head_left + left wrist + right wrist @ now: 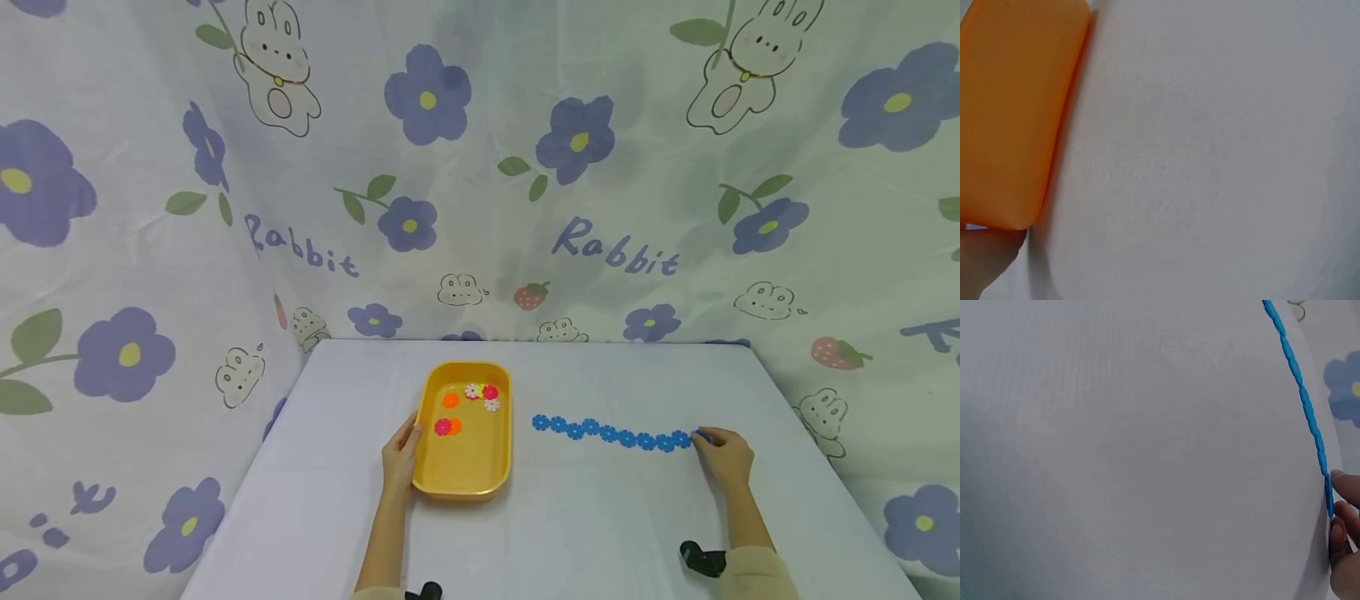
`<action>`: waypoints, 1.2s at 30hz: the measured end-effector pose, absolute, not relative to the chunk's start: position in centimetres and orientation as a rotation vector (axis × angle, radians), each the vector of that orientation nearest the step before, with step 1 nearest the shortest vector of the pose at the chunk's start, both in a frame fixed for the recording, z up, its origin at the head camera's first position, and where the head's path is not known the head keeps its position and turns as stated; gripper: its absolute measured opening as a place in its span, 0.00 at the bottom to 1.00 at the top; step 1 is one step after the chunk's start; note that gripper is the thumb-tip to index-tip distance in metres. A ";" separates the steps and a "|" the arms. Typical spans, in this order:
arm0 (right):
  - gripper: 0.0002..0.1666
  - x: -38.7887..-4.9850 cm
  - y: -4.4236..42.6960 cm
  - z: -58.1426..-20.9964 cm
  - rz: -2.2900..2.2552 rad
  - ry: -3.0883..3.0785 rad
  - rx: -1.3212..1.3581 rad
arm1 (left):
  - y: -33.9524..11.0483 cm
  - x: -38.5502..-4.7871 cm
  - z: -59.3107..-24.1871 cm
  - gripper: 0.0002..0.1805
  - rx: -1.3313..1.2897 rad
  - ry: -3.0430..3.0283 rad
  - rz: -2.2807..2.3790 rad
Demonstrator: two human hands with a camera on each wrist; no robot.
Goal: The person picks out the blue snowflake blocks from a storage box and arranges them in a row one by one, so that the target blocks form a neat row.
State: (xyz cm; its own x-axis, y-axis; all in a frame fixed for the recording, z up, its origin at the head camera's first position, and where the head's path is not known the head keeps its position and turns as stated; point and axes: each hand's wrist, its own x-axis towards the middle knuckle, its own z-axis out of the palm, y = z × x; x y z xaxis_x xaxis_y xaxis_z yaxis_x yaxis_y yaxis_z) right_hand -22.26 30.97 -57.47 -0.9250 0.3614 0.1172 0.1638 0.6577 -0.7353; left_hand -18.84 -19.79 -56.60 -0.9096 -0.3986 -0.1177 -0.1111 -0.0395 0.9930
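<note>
A yellow plastic tray (pixel 465 467) stands left of the table's middle. Several small flower-shaped pieces lie inside it, among them an orange one (pixel 451 401), a pink one (pixel 443 427) and a white one (pixel 491 406). My left hand (pixel 401 454) grips the tray's left side. To the right, a chain of blue flower-shaped pieces (pixel 609 434) runs sideways. Its right end is pinched between thumb and fingers of my right hand (pixel 722 454). In the right wrist view the chain (pixel 1308 412) appears edge-on, leading to the fingertips.
A white cloth (pixel 570 533) covers the table. Patterned curtains (pixel 487 192) with rabbits and flowers enclose the back and sides. Black wrist-worn devices show near both forearms, one beside the right sleeve (pixel 757 573).
</note>
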 end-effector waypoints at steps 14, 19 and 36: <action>0.26 -21.0 28.0 -55.8 1.377 -2.404 -0.489 | -20.3 -18.7 -55.8 0.23 0.581 -1.991 -2.078; 0.27 -20.0 26.8 -54.8 1.485 -2.434 -0.390 | -20.7 -18.8 -55.3 0.21 0.560 -1.971 -2.048; 0.25 -18.0 26.5 -55.6 1.447 -2.397 -0.429 | -23.3 -21.4 -54.8 0.23 0.644 -1.947 -2.071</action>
State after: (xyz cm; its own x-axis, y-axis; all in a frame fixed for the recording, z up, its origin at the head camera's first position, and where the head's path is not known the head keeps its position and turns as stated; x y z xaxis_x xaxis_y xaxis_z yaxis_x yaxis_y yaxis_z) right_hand -17.96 26.52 -55.64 -0.9078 0.4058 0.1062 0.0950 0.4455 -0.8902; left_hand -21.38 -23.29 -54.84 -0.8778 -0.4518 -0.1592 -0.1310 -0.0932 0.9870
